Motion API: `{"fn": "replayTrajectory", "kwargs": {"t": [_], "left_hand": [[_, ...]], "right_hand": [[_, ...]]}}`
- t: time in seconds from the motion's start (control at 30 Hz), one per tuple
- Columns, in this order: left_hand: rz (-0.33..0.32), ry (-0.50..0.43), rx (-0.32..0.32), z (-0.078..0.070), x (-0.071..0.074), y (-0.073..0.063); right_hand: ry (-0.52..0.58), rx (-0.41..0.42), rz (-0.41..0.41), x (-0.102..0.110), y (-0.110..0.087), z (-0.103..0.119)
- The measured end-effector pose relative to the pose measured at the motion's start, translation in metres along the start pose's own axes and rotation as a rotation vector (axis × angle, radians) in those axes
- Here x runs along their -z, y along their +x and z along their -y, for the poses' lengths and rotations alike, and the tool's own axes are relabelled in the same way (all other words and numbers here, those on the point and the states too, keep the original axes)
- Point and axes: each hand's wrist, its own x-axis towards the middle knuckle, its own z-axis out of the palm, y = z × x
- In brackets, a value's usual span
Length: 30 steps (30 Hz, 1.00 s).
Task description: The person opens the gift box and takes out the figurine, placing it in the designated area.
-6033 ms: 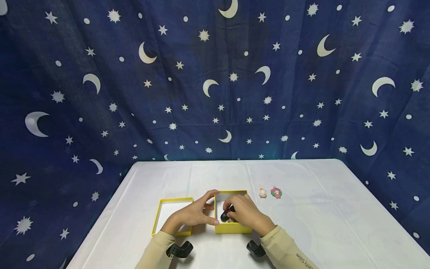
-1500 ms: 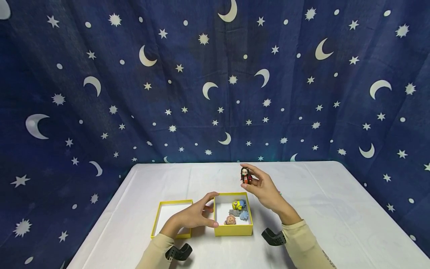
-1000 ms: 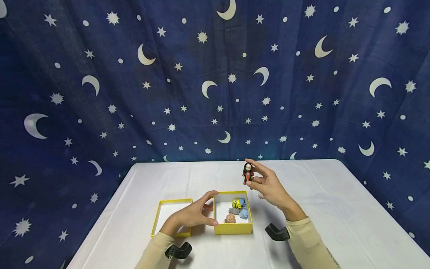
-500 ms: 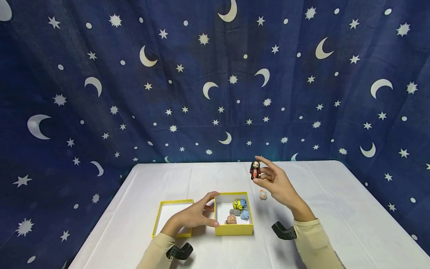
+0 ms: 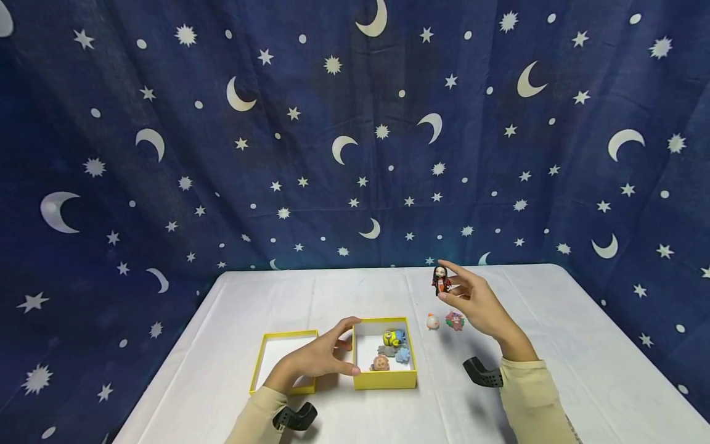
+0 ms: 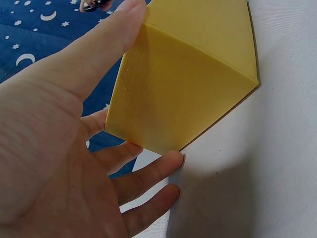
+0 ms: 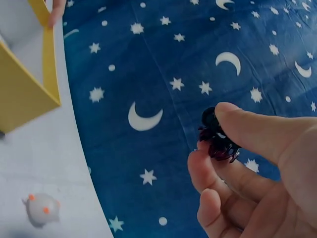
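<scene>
My right hand (image 5: 479,305) pinches a small toy figurine (image 5: 440,281) with long black hair and red-and-black clothes, upright and held up over the far right part of the table. The right wrist view shows the figurine (image 7: 218,135) between thumb and fingertips. My left hand (image 5: 316,356) grips the left side of an open yellow box (image 5: 384,380), thumb at the near corner and fingers toward the far one. Inside the box lie a yellow minion toy (image 5: 392,338), a blue toy (image 5: 402,355), a grey one (image 5: 386,350) and a brown one (image 5: 379,363).
A white round toy (image 5: 432,322) with orange bits and a pink toy (image 5: 455,320) with green sit on the white tablecloth (image 5: 554,357) right of the box. The yellow-edged box lid (image 5: 285,336) lies inside-up behind my left hand. A starry blue curtain (image 5: 310,154) hangs behind.
My right hand has lifted the figurine out of the box and carried it to the right, uncovering the other toys in the box. The left hand has stayed at the box.
</scene>
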Motion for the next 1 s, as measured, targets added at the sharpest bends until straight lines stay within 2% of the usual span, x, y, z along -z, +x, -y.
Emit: {"fn": "replayTrajectory", "kwargs": {"t": [0.27,0.67,1.0], "left_hand": [[-0.001,0.002,-0.007,0.002,0.000,0.000],[0.001,-0.005,-0.016,0.003,0.000,0.001],[0.013,-0.022,-0.022,0.003,0.000,0.000]], "right_hand": [[-0.069,-0.027,-0.021,0.011,-0.003,-0.011],[-0.038,-0.052,-0.016,0.022,-0.006,-0.024],[0.002,-0.106,-0.041,0.023,-0.008,-0.037]]}}
